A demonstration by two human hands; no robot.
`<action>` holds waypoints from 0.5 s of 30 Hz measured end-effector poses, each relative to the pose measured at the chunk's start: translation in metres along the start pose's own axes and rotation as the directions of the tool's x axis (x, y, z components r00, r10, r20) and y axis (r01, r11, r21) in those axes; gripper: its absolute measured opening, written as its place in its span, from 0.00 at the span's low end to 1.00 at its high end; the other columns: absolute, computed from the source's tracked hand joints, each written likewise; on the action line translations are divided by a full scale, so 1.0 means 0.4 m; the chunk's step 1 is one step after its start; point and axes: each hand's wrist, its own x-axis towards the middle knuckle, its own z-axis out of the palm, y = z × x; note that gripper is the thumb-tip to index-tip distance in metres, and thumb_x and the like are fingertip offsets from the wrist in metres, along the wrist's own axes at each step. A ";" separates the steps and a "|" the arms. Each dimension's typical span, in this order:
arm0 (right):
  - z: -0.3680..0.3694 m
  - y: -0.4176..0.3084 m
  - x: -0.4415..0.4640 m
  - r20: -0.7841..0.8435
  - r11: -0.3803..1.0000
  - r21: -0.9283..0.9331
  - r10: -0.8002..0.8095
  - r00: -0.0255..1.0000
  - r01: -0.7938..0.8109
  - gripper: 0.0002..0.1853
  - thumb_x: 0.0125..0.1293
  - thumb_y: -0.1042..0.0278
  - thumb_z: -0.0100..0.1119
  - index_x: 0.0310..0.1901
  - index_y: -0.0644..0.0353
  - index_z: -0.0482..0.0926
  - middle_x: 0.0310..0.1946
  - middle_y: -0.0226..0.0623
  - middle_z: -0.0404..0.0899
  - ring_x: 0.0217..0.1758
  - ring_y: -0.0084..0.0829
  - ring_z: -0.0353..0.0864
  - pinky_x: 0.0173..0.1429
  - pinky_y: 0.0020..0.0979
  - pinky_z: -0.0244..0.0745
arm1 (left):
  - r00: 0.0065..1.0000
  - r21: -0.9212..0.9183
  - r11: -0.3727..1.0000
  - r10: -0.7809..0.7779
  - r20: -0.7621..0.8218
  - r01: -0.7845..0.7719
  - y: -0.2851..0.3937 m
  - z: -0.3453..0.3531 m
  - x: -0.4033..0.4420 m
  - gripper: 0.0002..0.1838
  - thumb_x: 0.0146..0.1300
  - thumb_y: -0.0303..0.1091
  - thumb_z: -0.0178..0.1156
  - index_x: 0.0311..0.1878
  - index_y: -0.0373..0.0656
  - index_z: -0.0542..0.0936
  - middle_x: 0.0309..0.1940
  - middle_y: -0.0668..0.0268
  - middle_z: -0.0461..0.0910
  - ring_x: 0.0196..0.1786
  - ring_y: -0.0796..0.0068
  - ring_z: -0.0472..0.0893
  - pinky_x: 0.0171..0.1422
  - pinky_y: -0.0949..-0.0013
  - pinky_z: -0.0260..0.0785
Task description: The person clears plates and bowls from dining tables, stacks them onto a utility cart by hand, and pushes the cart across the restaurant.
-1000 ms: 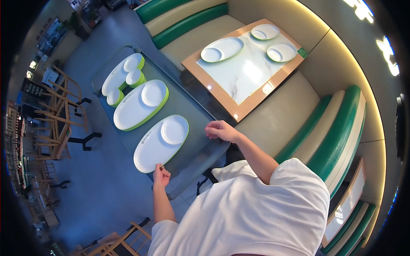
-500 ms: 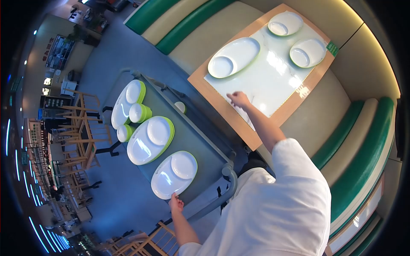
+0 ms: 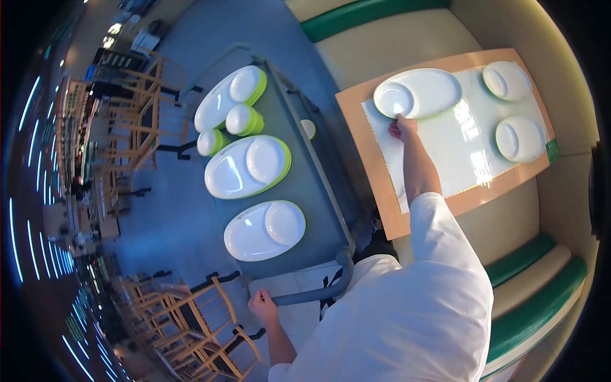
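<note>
Right hand [image 3: 404, 129] at the rim of the large oval plate [image 3: 435, 91] on the table [image 3: 458, 205].
Its fingers are curled; whether they grip is unclear, but this plate seems the one being handled. Across the table sit two smaller plates [image 3: 517, 81]. Left of the table, the left hand [image 3: 263, 307] closes round the cart handle [image 3: 305, 296].

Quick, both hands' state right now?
Left hand: curled at the cart handle; grip unclear.
Right hand: fingers at the rim of the largest plate on the table; grip unclear.
</note>
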 end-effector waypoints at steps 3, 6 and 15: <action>-0.022 0.027 -0.023 0.031 0.988 0.125 -0.100 0.995 0.095 0.17 0.75 0.60 0.58 0.47 0.71 0.79 0.39 0.47 0.87 0.36 0.39 0.90 0.40 0.40 0.88 | 0.999 0.006 0.999 -0.048 0.012 0.048 -0.006 0.016 -0.011 0.18 0.73 0.43 0.56 0.30 0.44 0.85 0.25 0.62 0.83 0.35 0.57 0.80 0.64 0.56 0.64; -0.102 0.053 -0.065 0.075 0.968 0.164 -0.202 0.976 0.188 0.18 0.76 0.61 0.57 0.51 0.73 0.77 0.40 0.48 0.87 0.38 0.38 0.90 0.45 0.37 0.89 | 0.998 0.019 0.999 -0.052 0.028 0.051 -0.004 0.002 -0.003 0.18 0.73 0.44 0.56 0.30 0.45 0.86 0.24 0.62 0.83 0.35 0.57 0.81 0.66 0.56 0.65; -0.308 0.016 -0.589 0.704 0.760 -0.269 -0.264 0.659 0.592 0.19 0.76 0.57 0.61 0.44 0.71 0.86 0.33 0.40 0.88 0.32 0.28 0.87 0.42 0.30 0.84 | 0.930 -0.722 0.666 0.114 0.350 0.189 0.156 -0.021 0.124 0.24 0.74 0.48 0.65 0.62 0.40 0.79 0.51 0.58 0.84 0.57 0.67 0.82 0.64 0.61 0.74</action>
